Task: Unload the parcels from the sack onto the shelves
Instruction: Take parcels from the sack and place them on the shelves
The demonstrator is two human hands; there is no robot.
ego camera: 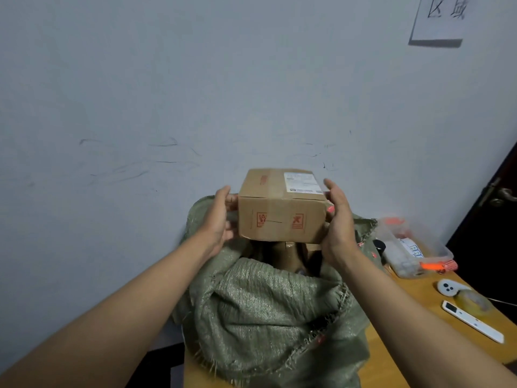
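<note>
A brown cardboard parcel [281,207] with red printed marks and a white label hangs just above the open mouth of a green woven sack [263,306]. My left hand [216,221] grips its left end, fingers curled round the side. My right hand [340,222] grips the right end with the thumb over the top edge. More brown cardboard [288,254] shows down inside the sack's opening. No shelves are in view.
The sack stands on a wooden table [419,357] against a pale wall. To the right lie a clear plastic box [411,247] with orange clips, a tape roll [472,302], a white remote [472,322] and a small white device [449,288]. A dark door [492,217] is at far right.
</note>
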